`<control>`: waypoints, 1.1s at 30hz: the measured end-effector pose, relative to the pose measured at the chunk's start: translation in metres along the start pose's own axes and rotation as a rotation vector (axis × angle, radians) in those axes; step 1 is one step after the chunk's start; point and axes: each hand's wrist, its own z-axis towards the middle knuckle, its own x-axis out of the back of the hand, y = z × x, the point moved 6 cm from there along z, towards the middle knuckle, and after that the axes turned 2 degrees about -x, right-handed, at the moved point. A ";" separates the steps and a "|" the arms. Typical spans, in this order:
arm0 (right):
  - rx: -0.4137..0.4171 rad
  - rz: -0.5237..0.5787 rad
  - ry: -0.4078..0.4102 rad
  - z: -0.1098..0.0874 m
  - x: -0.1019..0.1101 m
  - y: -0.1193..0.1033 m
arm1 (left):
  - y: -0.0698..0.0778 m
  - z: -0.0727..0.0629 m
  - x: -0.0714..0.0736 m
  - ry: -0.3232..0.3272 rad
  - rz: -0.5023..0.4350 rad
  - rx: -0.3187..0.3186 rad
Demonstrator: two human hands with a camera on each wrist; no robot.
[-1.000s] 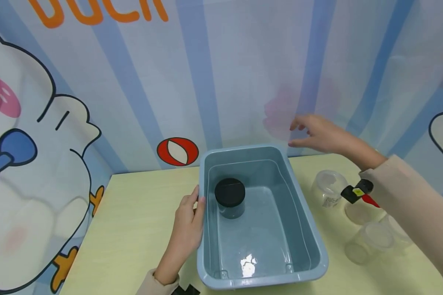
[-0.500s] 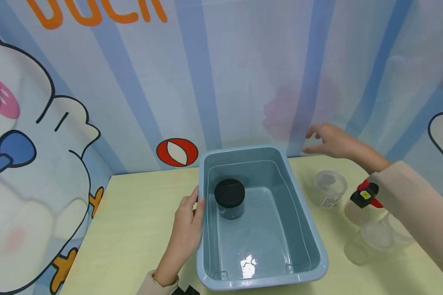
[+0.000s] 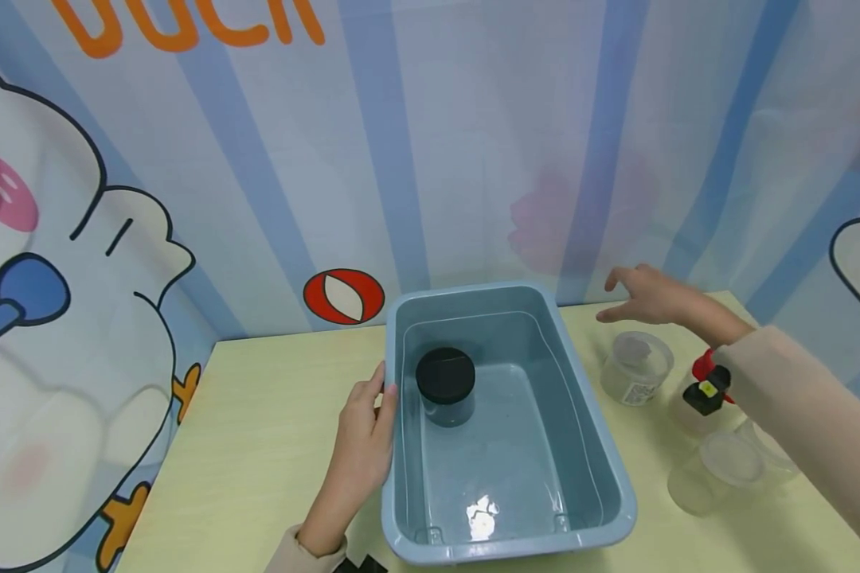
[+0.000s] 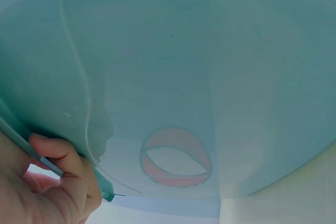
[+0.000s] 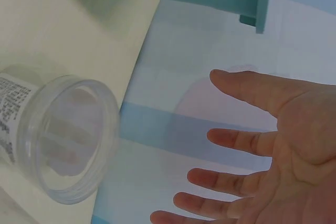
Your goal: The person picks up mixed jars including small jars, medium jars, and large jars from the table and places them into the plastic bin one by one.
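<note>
A blue-grey plastic tub (image 3: 509,551) stands on the table in the head view. Inside it, near the far left corner, is a jar with a black lid (image 3: 446,374). My left hand (image 3: 364,434) grips the tub's left rim; the left wrist view shows its fingers (image 4: 79,179) curled round the edge. Over the back of the table hovers my right hand (image 3: 648,297), empty, fingers spread apart. Closest to it is a clear plastic jar (image 3: 638,370) with a printed label, also large in the right wrist view, standing below the hand.
More clear plastic containers (image 3: 717,471) sit on the right side of the pale yellow table (image 3: 279,446), partly behind the right sleeve (image 3: 803,414). A printed cartoon backdrop (image 3: 466,159) rises along the table's back edge.
My right hand has moved right and down from beyond the tub's far right corner towards the labelled clear jar. The left hand and the tub have stayed put.
</note>
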 end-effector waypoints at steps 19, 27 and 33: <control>-0.074 -0.008 -0.105 -0.001 -0.029 0.021 | 0.001 0.001 0.001 -0.001 -0.013 -0.008; -0.127 0.041 -0.208 -0.005 -0.044 0.027 | 0.001 0.000 0.001 -0.001 -0.018 -0.013; -0.209 0.083 -0.297 -0.009 -0.053 0.033 | 0.000 0.000 0.000 -0.001 -0.014 0.004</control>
